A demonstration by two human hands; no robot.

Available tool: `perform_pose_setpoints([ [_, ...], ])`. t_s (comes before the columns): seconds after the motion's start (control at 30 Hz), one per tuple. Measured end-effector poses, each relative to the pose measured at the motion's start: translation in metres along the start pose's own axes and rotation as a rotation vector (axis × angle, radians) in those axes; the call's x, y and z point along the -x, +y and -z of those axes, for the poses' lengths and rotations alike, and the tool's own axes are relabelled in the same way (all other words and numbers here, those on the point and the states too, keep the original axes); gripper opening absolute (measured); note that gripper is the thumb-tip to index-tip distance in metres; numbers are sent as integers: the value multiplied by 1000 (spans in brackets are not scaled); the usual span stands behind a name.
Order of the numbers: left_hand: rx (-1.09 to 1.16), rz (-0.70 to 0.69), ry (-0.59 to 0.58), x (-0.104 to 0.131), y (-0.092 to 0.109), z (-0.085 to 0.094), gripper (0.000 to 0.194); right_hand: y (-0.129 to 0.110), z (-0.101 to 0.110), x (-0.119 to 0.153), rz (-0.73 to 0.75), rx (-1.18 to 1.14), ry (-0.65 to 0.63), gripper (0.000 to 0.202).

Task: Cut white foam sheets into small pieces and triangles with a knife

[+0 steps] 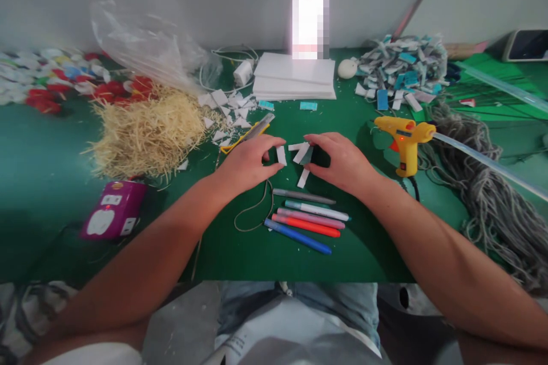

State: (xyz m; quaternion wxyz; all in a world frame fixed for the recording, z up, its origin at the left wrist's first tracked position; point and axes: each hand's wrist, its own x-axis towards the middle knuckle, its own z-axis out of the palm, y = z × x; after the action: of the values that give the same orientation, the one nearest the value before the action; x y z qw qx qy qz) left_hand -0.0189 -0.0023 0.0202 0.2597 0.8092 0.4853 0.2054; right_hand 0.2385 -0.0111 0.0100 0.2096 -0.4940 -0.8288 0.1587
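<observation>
My left hand (pixel 250 162) pinches a small white rectangular piece (pixel 281 155) upright between thumb and fingertips, just above the green table. Opposite it, my right hand (pixel 340 161) has its thumb and fingers closed on a few small white strips (pixel 303 153), which overlap at angles. One more white strip (pixel 303 178) sticks out below my right thumb; whether it is held or lies on the table I cannot tell. A narrow gap separates the two hands' pieces. Behind my left hand lies a yellow utility knife (pixel 250 132), partly hidden by it.
Several markers (pixel 306 227) lie in front of my hands. At right are a yellow glue gun (pixel 403 141) and grey yarn (pixel 475 177). Straw (pixel 148 134) and a purple power socket (pixel 113 209) are at left. White boards (pixel 295 82) and a heap of cut pieces (pixel 405 71) lie behind.
</observation>
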Motion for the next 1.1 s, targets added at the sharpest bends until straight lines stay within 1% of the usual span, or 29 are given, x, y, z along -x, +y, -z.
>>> perform_pose_setpoints([
  [0.1, -56, -72, -28, -1, 0, -2, 50, -1, 1, 0, -3, 4, -13, 55],
  [0.2, -54, -106, -11, -4, 5, -8, 58, -3, 1, 0, -1, 8, -16, 58],
  [0.3, -66, -151, -1, -10, 9, -18, 60, -3, 1, 0, 21, 19, -4, 56],
  [0.4, -100, -194, -26, -15, 10, -23, 49, -3, 2, 0, 33, 24, 4, 54],
  [0.5, -116, -201, -26, -16, 8, -22, 39, -4, 3, -1, 13, 31, 6, 53],
  [0.67, -109, -177, -15, -11, 4, -16, 42, -4, 7, -1, -47, 57, 1, 54],
  [0.8, -127, -191, 4, -10, 1, -14, 40, -1, 6, 1, -4, 48, 48, 56],
  [0.87, -132, -226, 23, -11, -1, -16, 41, 2, 4, 2, 44, 26, 78, 56],
  [0.93, -131, -263, 45, -13, -4, -20, 41, 5, 0, 0, 76, 1, 82, 54],
  [1.1, -87, -314, 87, -20, -7, -30, 29, 9, -6, -6, 50, -46, 54, 47],
])
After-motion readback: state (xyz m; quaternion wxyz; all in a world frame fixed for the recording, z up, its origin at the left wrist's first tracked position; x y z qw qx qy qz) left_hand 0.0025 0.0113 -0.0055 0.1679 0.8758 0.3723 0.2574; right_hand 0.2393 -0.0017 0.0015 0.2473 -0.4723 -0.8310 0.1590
